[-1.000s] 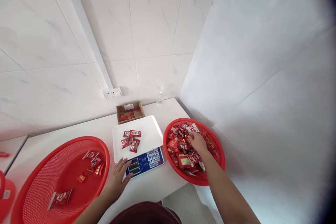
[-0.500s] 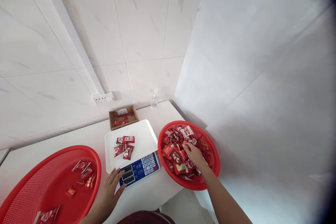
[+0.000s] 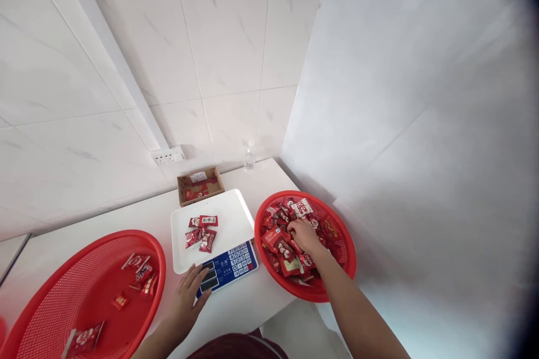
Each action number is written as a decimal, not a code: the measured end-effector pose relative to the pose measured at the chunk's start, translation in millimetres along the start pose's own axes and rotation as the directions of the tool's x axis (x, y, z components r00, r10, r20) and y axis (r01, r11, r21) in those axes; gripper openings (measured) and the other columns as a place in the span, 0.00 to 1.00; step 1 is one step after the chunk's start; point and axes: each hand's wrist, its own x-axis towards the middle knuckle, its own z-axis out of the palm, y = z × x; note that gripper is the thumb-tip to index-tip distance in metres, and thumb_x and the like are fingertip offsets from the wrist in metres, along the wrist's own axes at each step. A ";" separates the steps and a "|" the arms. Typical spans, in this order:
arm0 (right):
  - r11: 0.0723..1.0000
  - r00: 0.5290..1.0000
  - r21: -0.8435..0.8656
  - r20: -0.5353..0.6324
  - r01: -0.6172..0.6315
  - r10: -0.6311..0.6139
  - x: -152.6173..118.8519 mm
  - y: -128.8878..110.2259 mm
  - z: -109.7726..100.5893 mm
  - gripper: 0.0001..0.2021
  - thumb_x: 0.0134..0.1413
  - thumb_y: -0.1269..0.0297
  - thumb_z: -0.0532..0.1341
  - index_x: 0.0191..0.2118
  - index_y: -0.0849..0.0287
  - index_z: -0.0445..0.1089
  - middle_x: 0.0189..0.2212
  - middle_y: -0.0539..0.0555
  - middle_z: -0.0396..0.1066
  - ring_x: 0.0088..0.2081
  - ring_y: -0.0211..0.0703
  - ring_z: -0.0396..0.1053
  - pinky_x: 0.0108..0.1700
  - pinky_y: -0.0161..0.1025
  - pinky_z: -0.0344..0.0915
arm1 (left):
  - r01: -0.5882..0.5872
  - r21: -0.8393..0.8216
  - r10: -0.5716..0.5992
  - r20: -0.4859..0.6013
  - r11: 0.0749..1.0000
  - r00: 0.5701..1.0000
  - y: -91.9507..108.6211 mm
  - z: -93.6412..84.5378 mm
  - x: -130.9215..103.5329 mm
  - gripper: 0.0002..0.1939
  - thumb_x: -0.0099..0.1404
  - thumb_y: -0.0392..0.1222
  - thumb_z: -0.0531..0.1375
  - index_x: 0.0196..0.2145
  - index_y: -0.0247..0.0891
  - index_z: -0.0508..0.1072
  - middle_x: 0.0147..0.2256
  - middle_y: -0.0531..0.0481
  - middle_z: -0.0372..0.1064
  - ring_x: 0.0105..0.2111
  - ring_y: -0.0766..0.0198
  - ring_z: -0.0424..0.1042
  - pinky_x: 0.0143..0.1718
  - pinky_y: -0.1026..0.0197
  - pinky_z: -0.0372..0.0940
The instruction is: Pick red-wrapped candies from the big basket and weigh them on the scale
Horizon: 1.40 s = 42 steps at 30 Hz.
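Note:
My right hand [image 3: 306, 235] is down among the red candy packets [image 3: 281, 242] in the right red basket [image 3: 266, 269]. Its fingers are curled, and whatever they grip is hidden. My left hand [image 3: 190, 293] lies with fingers spread at the left end of the blue keypad panel [image 3: 229, 268] of the scale, over part of its displays. Several small red packets [image 3: 208, 240] are grouped on the white scale tray [image 3: 231, 210]. In the large left red basket [image 3: 158, 286] are several scattered packets [image 3: 86, 339].
Behind the tray stands an open cardboard box [image 3: 221, 184] with red packets inside. A clear bottle [image 3: 249, 159] is near the back wall, and a power socket strip [image 3: 167, 155] is fixed on the tiles. A grey wall rises at the right.
My right hand has moved slightly left and its fingers have curled deeper into the packets. My left hand has stayed at the panel's left end. The view has shifted slightly.

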 end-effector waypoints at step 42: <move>0.472 0.922 0.819 0.387 -0.327 -0.032 -88.8 -171.4 75.6 0.22 0.38 0.47 0.62 0.38 0.56 0.67 0.30 0.50 0.70 0.28 0.40 0.69 0.30 0.39 0.65 | 0.492 -0.551 -0.476 0.184 0.674 0.860 51.0 -37.6 60.1 0.12 0.63 0.45 0.55 0.44 0.40 0.62 0.27 0.55 0.68 0.26 0.66 0.66 0.29 0.63 0.62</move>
